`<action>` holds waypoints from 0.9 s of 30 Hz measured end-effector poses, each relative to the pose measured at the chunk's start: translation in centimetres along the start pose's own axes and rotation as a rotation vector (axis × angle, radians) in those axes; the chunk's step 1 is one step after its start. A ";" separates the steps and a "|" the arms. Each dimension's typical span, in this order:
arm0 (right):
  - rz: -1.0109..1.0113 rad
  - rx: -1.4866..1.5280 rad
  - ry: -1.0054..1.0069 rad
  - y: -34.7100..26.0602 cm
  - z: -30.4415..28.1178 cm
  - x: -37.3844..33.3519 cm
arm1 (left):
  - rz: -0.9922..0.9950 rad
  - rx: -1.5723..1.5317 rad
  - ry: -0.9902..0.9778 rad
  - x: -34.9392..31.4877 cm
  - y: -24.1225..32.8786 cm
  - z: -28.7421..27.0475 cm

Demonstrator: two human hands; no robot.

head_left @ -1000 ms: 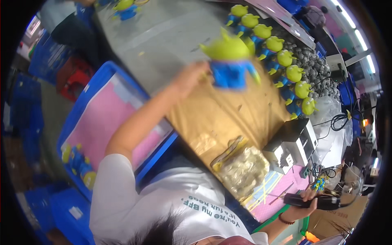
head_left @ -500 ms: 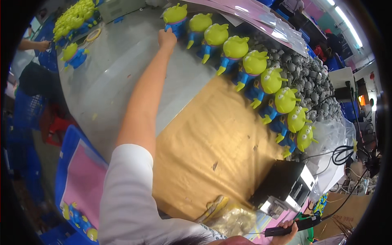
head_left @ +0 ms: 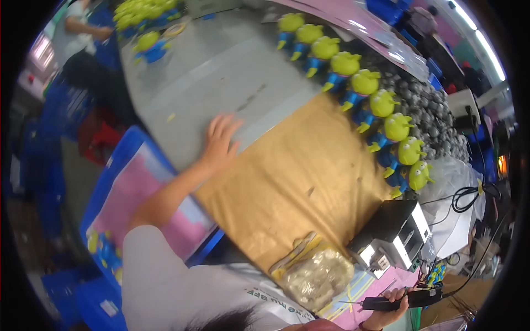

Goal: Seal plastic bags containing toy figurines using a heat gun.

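My left hand point(head_left: 220, 142) lies flat and open on the grey table point(head_left: 221, 77), fingers spread, at the near-left corner of a brown paper sheet point(head_left: 298, 182). It holds nothing. A curved row of several green-headed, blue-bodied toy figures point(head_left: 359, 88) stands along the far edge of the sheet, well away from that hand. At the bottom edge my right hand point(head_left: 383, 313) grips a black handheld tool point(head_left: 414, 298) with a cable.
A clear bag of small pale parts point(head_left: 319, 275) and a black-and-white box device point(head_left: 393, 237) sit by the sheet's near edge. A blue crate with a pink liner point(head_left: 149, 187) holds more toys point(head_left: 102, 248). Grey parts point(head_left: 433, 110) lie heaped behind the row. Another person point(head_left: 83, 25) works far left.
My left hand carried a toy figure to the far end of the row, let it go, and has drawn back empty to the table beside the brown sheet.
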State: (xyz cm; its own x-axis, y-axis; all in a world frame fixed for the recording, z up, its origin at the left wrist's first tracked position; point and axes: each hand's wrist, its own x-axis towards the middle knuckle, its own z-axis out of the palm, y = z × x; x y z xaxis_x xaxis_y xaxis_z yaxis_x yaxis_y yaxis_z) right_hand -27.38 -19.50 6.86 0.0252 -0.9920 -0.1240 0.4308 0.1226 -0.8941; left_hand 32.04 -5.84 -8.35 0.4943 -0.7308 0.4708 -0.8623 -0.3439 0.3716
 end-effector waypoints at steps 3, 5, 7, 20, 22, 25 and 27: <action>0.052 0.038 -0.271 1.1 2.3 2.0 | -0.247 0.227 -0.108 -17.1 1.3 -9.7; 0.090 0.060 -0.366 1.3 2.1 2.1 | -0.434 0.384 -0.068 -27.0 1.0 -13.9; 0.109 0.074 -0.361 1.4 2.4 1.2 | -0.654 0.604 0.054 -37.5 0.6 -17.3; 0.170 0.132 -0.495 1.4 4.2 -3.0 | -1.990 0.140 0.591 -62.9 -9.7 -29.2; 0.153 0.128 -0.471 1.1 4.0 -3.2 | -1.844 -0.288 0.577 -64.4 -12.7 -30.6; 0.146 0.153 -0.446 2.0 3.1 -2.5 | -1.719 -0.064 0.327 -64.4 -15.7 -34.3; 0.123 0.184 -0.479 1.8 3.2 -2.6 | -1.700 0.168 0.266 -61.4 -16.6 -32.5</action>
State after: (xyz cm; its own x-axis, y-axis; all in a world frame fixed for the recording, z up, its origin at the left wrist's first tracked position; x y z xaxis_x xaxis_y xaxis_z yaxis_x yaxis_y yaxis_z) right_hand -23.76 -16.78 7.00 0.4763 -0.8789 0.0256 0.5492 0.2746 -0.7893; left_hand 19.56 63.91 -17.47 0.7791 0.5896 -0.2132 0.6090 -0.6308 0.4809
